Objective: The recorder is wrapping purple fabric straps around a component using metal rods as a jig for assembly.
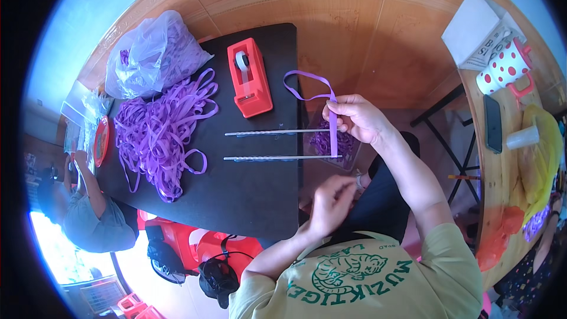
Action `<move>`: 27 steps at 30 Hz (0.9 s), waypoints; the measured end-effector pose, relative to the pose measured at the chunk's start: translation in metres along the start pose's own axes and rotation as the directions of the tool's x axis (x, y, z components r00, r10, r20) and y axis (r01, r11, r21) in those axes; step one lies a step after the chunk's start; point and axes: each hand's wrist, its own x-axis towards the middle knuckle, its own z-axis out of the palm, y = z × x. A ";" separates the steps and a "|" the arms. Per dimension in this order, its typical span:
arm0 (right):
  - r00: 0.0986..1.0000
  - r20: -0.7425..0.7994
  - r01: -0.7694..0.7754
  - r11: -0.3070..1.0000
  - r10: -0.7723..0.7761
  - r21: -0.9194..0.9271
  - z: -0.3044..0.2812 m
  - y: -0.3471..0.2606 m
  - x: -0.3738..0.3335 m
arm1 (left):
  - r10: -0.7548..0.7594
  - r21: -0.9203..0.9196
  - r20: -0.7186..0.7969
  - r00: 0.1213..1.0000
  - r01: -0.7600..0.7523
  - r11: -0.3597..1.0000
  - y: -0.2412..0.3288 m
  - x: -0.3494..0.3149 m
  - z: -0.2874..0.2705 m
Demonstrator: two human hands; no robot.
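My right hand pinches a purple ribbon between thumb and fingers. One end curls in a loop out to the left; the other part hangs across two thin metal rods with twisted shafts, which stick out past the table's right edge. Below the rods my left hand is held with its fingers curled in, close to my lap; whether anything is in them I cannot make out. Beneath the rod ends, a clear container with purple ribbon pieces is partly hidden by the ribbon and my right hand.
On the black table lie a heap of purple ribbon, a stuffed plastic bag and a red tape dispenser. A wooden table at right holds a dotted cup and phone. Another person sits left.
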 end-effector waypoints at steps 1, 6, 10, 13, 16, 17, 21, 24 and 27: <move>1.000 0.003 0.001 1.000 -0.001 -0.003 0.003 0.001 -0.001 | 0.165 0.176 0.047 0.985 -0.171 0.969 0.018 -0.004 -0.004; 0.998 0.058 0.028 0.998 -0.024 -0.057 0.008 -0.010 -0.001 | 0.390 0.354 0.129 0.912 -0.409 0.841 0.084 0.007 -0.042; 0.995 0.093 0.046 0.991 -0.034 -0.129 0.009 -0.020 -0.002 | -0.006 0.289 0.080 0.997 -0.018 0.957 0.090 0.059 -0.080; 0.996 0.060 0.071 0.977 -0.060 -0.201 0.024 -0.031 -0.004 | -0.050 0.359 0.123 0.991 0.002 0.933 0.085 0.099 -0.090; 0.992 0.083 0.105 0.982 -0.093 -0.157 0.028 -0.038 0.000 | -0.256 0.237 0.218 0.942 0.203 0.950 0.084 0.127 -0.087; 0.990 0.109 0.106 0.984 -0.091 -0.142 0.026 -0.040 0.004 | -0.324 0.178 0.275 0.905 0.283 0.942 0.082 0.132 -0.086; 0.984 0.150 0.120 0.978 -0.095 -0.168 0.023 -0.043 0.009 | -0.306 0.064 0.317 0.898 0.302 0.951 0.077 0.140 -0.081; 0.989 0.126 0.099 0.986 -0.082 -0.135 0.022 -0.047 0.009 | -0.315 0.052 0.300 0.900 0.314 0.948 0.076 0.142 -0.079; 0.977 0.140 0.164 0.986 -0.162 -0.001 0.025 -0.054 0.008 | -0.347 0.110 0.299 0.889 0.328 0.938 0.078 0.146 -0.078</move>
